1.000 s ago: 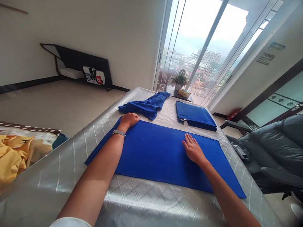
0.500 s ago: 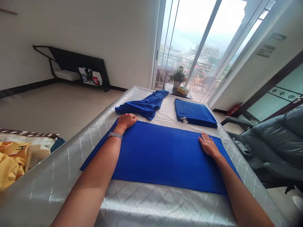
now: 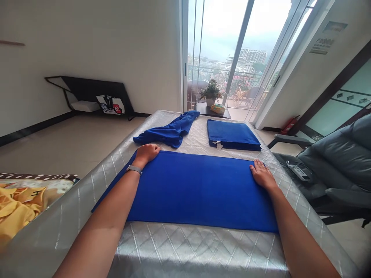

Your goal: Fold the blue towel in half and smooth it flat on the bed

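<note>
A blue towel (image 3: pixel 199 193) lies spread flat and smooth across the silver quilted mattress (image 3: pixel 203 247) in front of me. My left hand (image 3: pixel 147 153) is closed at the towel's far left corner, its fingers curled onto the edge. At the far right corner, my right hand (image 3: pixel 263 174) lies flat with fingers stretched out on the fabric. Just beyond my left hand is a crumpled blue towel (image 3: pixel 171 131). Farther right sits a neat stack of folded blue towels (image 3: pixel 233 134), with white tags showing at its near left corner.
A dark grey armchair (image 3: pixel 333 166) holding a remote-like device (image 3: pixel 298 171) stands to the right. Beyond the mattress, a small black table (image 3: pixel 203 109) bears a potted plant (image 3: pixel 211 92). Yellow clothing (image 3: pixel 21 202) lies at the lower left. A fire extinguisher (image 3: pixel 290 125) stands by the wall.
My right hand has slid outward to the right, toward the towel's far right corner. My left hand stays at the far left corner. The camera view has shifted slightly.
</note>
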`<state>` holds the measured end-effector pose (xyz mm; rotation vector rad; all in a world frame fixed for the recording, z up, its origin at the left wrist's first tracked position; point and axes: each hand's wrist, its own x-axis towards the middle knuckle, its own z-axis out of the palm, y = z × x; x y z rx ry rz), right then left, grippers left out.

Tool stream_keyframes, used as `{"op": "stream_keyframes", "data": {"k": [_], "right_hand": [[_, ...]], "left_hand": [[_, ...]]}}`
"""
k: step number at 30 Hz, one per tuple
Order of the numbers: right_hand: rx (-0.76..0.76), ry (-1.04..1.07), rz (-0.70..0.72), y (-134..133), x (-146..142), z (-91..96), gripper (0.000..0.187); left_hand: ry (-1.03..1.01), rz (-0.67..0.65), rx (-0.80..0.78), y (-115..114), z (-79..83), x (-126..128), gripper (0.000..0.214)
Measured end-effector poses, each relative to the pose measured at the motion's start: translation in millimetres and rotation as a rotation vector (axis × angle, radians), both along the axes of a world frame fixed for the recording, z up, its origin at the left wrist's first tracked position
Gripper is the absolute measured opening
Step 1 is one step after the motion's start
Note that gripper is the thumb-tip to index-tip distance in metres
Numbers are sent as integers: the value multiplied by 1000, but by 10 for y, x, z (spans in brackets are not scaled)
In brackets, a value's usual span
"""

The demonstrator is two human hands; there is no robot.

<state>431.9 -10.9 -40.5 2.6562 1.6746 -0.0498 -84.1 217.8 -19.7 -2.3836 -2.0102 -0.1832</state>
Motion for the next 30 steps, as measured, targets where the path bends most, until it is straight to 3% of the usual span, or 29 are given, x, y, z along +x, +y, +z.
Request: {"op": "stream_keyframes", "data": {"k": [6, 9, 12, 16, 20, 25, 30], "right_hand": [[25, 47, -15, -20, -77, 61, 70], [38, 67, -21, -20, -91, 71, 70], [54, 71, -19, -12, -84, 57, 71], [64, 68, -17, 1, -66, 31, 71], [70, 59, -11, 3, -62, 25, 71], [62, 59, -9, 6, -60, 15, 71], [67, 58, -8, 7, -51, 3, 71]], "left_hand": [[54, -94, -153, -3, 141, -41, 49], [83, -111, -124, -149, 217, 65, 44], [24, -196, 18, -440, 222, 408, 38], [-116, -554, 82, -855, 124, 1126, 34], [-156, -726, 38, -1070, -41, 1640, 57], [-116, -677, -98, -1068, -214, 1675, 78], [-111, -658, -110, -1004, -229, 1601, 83]]}}
